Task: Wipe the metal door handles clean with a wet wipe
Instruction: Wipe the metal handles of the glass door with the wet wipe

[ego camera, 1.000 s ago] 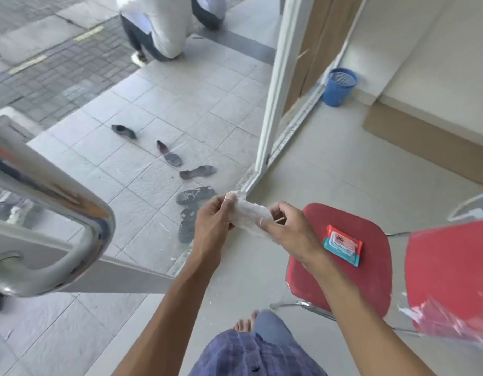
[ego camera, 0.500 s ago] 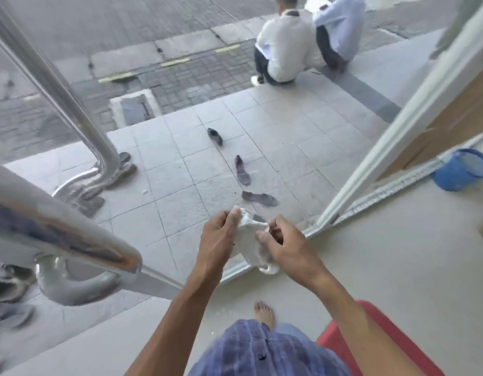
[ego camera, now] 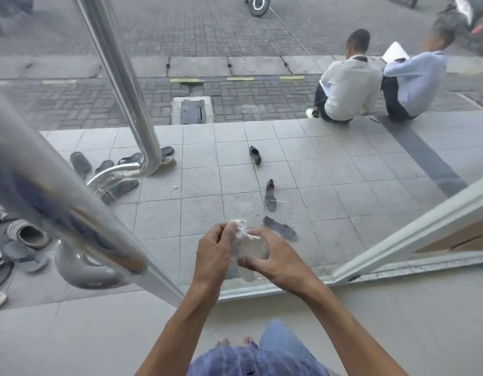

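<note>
Metal door handles: two polished tubes on a glass door. The near handle (ego camera: 58, 191) runs blurred across the left, close to the camera, curving into its mount low down. The far handle (ego camera: 121, 85) sits on the other face of the glass, upright, bending at its foot toward the pane. Neither is touched by anything.

Wet wipe (ego camera: 248, 246): white, crumpled, held between both hands at chest height, well right of the near handle. The left hand (ego camera: 216, 251) pinches the upper corner between thumb and fingertips. The right hand (ego camera: 275, 263) curls round the lower bulk, thumb on top. Grip reads as working the sheet: opening or refolding it to get a flat pad, I judge, since a bunched wipe would cover little of a round tube. Wiping itself not yet begun.

Position: person stands barefoot inside on the plain floor (ego camera: 370, 329), facing out through the glass. Door frame (ego camera: 414, 229) slants up to the right.

Outside, tiled porch (ego camera: 330, 172) with scattered sandals (ego camera: 270, 195) and more footwear piled at far left. Two people in white shirts (ego camera: 349, 88) sit on the step edge, backs turned.

Next move likely: take the wipe in one hand, reach left to the near handle, wrap and slide along the tube. Risk: the bends and mounts get skipped.
</note>
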Demonstrator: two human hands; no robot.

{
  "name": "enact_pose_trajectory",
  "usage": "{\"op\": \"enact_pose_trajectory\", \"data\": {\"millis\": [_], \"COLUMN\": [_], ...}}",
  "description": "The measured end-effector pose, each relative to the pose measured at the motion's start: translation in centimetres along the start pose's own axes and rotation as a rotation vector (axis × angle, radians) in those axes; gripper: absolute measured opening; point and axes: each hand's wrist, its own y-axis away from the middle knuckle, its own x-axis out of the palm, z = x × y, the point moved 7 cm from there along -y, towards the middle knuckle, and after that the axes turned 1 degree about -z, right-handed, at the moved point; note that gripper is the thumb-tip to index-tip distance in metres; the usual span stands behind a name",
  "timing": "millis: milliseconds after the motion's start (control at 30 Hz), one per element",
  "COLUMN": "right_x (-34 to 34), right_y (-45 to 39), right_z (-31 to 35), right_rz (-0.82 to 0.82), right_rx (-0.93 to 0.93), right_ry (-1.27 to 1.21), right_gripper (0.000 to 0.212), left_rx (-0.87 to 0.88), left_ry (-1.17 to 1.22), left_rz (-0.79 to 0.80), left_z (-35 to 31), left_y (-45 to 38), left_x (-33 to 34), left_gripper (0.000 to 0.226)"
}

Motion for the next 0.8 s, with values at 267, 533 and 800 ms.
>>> {"op": "enact_pose_trajectory", "data": {"millis": [267, 533, 800], "right_x": [2.2, 2.3, 1.1], "right_y": [-2.4, -3.1, -2.5], "right_z": [1.5, 1.8, 4.9], "right_rz": [0.267, 0.418, 0.417], "right_rx": [-0.101, -0.247, -0.298], "right_ry": [0.117, 0.333, -0.117], "right_gripper": [0.013, 0.02, 0.009], "left_rx": [0.157, 0.188, 0.216], "left_ry": [0.014, 0.238, 0.319], "left_rz": [-0.243, -0.698, -0.95], "left_z": [-2.1, -2.6, -1.6], "left_y": [1.8, 4.1, 8.1], "left_x": [-3.2, -6.0, -6.8], "left_gripper": [0.023, 0.026, 0.019]}}
